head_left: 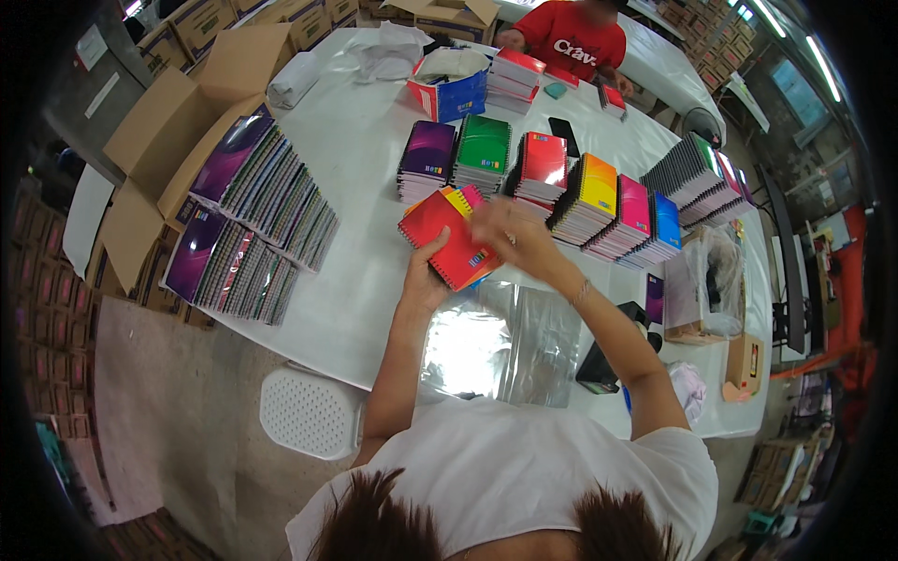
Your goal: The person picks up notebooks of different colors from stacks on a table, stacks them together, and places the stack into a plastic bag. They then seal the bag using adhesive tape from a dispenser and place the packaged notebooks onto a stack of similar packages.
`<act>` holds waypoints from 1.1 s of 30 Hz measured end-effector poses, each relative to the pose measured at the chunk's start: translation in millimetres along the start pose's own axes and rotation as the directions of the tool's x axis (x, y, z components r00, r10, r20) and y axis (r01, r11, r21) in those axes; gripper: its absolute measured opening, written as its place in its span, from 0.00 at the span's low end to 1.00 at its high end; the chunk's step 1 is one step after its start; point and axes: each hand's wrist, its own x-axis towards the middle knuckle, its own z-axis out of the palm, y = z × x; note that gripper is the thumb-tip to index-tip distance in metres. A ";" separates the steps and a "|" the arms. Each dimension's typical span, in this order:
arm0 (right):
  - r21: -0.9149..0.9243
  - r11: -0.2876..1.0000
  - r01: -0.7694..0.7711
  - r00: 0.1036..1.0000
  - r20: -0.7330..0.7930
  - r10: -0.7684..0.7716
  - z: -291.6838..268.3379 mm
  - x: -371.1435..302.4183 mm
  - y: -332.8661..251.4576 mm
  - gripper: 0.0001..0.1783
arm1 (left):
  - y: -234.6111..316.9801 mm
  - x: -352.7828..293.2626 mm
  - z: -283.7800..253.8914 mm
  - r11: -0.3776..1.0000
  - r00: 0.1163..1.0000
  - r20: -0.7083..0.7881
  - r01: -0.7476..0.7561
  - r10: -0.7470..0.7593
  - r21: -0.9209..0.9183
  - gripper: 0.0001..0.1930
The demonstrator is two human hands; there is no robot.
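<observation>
My left hand grips a small fan of spiral notebooks, thumb across the red cover on top. Yellow, pink and blue edges stick out from under that cover. Over the fan's right corner is my right hand, its fingers smeared by motion, so what they hold cannot be made out. Beyond my hands runs a row of notebook stacks: purple, green, red, yellow, pink and blue. Clear plastic sleeves lie on the table in front of me.
Tall purple-covered notebook piles stand at left beside an open carton. More notebooks and a plastic-lined box are at right. A phone lies behind the row. Across the white table sits a person in red. A white stool is at lower left.
</observation>
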 end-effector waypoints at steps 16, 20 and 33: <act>-0.249 0.620 -0.744 0.667 -0.313 0.676 25.3 100.7 164.3 0.44 | 14.0 -16.5 -29.3 0.993 0.992 -0.095 -0.088 0.080 -0.078 0.27; -0.184 0.857 -0.481 0.814 -0.456 0.359 11.4 92.6 149.6 0.49 | 18.2 -19.9 -29.8 0.997 0.994 -0.090 -0.064 0.059 -0.053 0.28; -0.149 0.953 -0.264 0.958 -0.153 0.242 86.5 109.0 49.1 0.44 | 73.0 -47.9 -60.5 0.990 0.992 -0.061 -0.113 0.108 -0.088 0.24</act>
